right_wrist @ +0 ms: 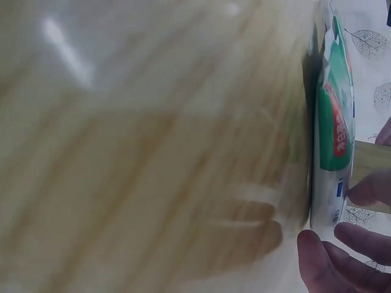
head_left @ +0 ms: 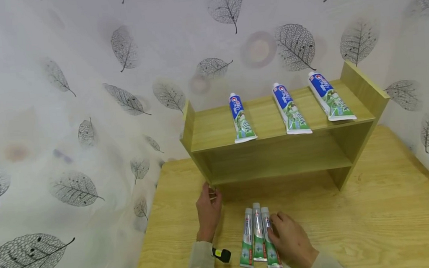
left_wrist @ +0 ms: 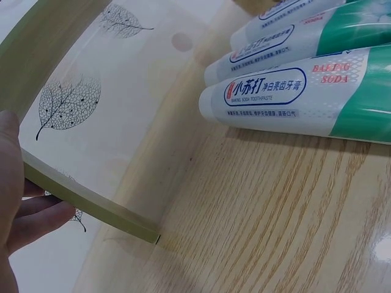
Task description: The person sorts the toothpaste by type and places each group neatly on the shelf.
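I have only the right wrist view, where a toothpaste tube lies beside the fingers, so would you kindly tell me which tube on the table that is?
Observer: The head view shows the right hand at the rightmost tube of the three lying on the table.

Operator: Thank you; would you also tell me whether anything lies on the top board of the shelf?

Observer: Yes, three blue-and-green toothpaste tubes lie spaced apart on the top board.
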The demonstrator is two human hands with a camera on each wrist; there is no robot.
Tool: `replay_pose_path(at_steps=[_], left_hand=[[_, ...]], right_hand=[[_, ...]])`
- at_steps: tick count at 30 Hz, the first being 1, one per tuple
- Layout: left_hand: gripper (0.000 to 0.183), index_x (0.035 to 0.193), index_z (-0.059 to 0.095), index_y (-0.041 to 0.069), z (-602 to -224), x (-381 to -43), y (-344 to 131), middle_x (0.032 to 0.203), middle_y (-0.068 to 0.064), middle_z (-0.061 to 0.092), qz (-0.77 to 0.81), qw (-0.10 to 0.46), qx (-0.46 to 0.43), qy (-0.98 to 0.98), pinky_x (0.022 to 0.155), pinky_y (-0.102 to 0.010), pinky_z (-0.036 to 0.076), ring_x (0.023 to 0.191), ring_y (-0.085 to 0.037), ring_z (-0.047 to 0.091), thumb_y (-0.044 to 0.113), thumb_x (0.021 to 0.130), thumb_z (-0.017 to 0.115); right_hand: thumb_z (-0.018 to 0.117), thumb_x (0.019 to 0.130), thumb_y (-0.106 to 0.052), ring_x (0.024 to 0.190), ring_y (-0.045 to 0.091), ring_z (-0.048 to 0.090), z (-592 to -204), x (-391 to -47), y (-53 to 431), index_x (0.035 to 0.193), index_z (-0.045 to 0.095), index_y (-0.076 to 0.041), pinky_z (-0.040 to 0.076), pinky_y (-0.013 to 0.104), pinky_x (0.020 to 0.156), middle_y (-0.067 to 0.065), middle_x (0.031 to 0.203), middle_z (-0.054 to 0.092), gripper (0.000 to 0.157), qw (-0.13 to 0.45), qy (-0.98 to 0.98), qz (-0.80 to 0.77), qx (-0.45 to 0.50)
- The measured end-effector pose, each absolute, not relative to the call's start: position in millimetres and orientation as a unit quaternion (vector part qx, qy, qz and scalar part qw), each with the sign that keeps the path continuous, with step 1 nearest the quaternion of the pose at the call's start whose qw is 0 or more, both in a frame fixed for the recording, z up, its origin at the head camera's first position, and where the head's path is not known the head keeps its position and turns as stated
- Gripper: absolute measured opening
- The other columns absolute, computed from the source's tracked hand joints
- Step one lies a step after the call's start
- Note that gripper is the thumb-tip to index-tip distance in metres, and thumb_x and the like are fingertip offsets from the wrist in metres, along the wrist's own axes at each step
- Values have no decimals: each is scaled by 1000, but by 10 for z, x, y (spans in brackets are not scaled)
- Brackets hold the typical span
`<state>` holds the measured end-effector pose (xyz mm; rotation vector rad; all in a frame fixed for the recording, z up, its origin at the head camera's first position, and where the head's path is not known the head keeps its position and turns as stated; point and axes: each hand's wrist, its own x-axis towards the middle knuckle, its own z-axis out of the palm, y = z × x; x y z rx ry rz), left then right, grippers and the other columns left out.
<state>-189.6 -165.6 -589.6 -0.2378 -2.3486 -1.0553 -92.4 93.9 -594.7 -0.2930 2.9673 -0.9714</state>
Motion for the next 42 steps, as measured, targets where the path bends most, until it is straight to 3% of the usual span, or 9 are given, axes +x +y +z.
replay_pose_path(at_steps=[8,15,18,26,35,42], left_hand=[[29,128,62,1,-5901,-1869,-1654,89,-13,74,-391,278,-92,-872,63,-29,68,79,-27,81,1,101,69],[29,130,62,1,-5920,-1857,-1670,90,-14,73,-393,279,-96,-871,63,-32,69,79,-27,81,1,102,69],[29,129,62,1,-5929,-1847,-1673,89,-13,73,-390,280,-97,-872,63,-32,69,79,-26,81,0,101,69],[28,128,62,1,-5937,-1834,-1676,90,-13,73,-391,276,-95,-873,63,-31,69,79,-25,81,0,101,70],[32,129,61,-2,-5905,-1890,-1657,91,-15,74,-384,279,-99,-874,64,-30,69,79,-27,80,-4,99,72],[31,128,62,0,-5878,-1909,-1656,91,-14,75,-390,273,-93,-874,63,-31,69,79,-27,81,-5,98,72]], right_hand=[[86,94,-20,83,8,65,-5961,-793,913,121,74,-6,61,26,70,2,99,71,33,5,946,-308,-96],[89,88,-17,70,1,48,-6024,-654,864,106,69,-10,44,20,58,-4,86,61,28,-25,941,-310,-131],[90,85,-17,68,-1,43,-6054,-601,853,105,65,-10,40,18,55,-6,83,58,33,-42,937,-316,-146],[92,81,-23,69,0,46,-6086,-513,822,113,63,-9,44,22,57,-6,83,58,45,-45,940,-305,-149],[87,82,-14,64,-3,41,-6115,-548,819,107,61,-9,36,18,52,-8,81,55,37,-96,932,-311,-159],[88,82,-11,65,-2,49,-6100,-590,848,104,63,-10,43,18,53,-6,81,61,33,-87,935,-306,-159]])
